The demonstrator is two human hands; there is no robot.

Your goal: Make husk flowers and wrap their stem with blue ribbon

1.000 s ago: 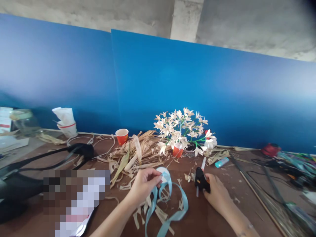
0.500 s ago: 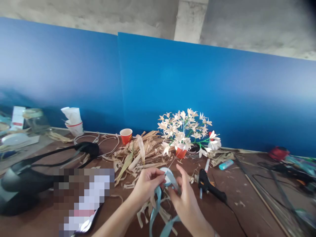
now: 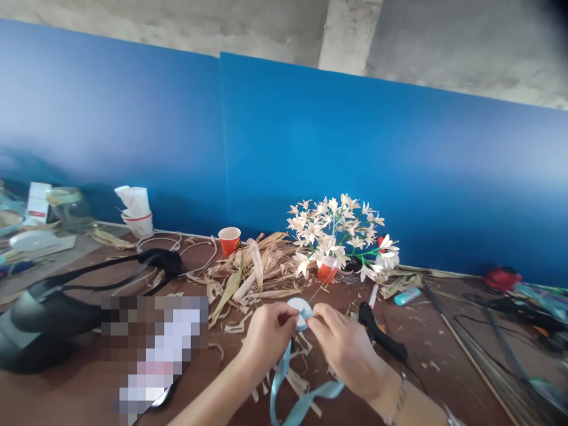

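A small round white and pale-blue disc (image 3: pixel 300 312) sits between my hands, with a thin wire or stick running up from it. My left hand (image 3: pixel 271 331) pinches the disc's left edge between thumb and fingers. At its right edge my right hand (image 3: pixel 341 340) is closed, fingertips pinching light-blue ribbon against the disc; the exact grip is partly hidden. The ribbon (image 3: pixel 280 378) hangs below the disc in a loop, and its other stretch passes under my right hand. Dry husk scraps (image 3: pixel 295 381) lie on the brown table (image 3: pixel 231 384) beneath.
White husk flowers (image 3: pixel 332 225) stand in a red paper cup (image 3: pixel 327 272) ahead. Left of them are a husk pile (image 3: pixel 270 260) and another red cup (image 3: pixel 229 242). A black glue gun (image 3: pixel 381 334) lies right, a blurred-out phone (image 3: pixel 164 355) and black headset-like object (image 3: pixel 44 319) left.
My right hand has turned over and moved in against the disc, its spread fingers now closed to a pinch. My left hand keeps its hold. The ribbon loop has swung.
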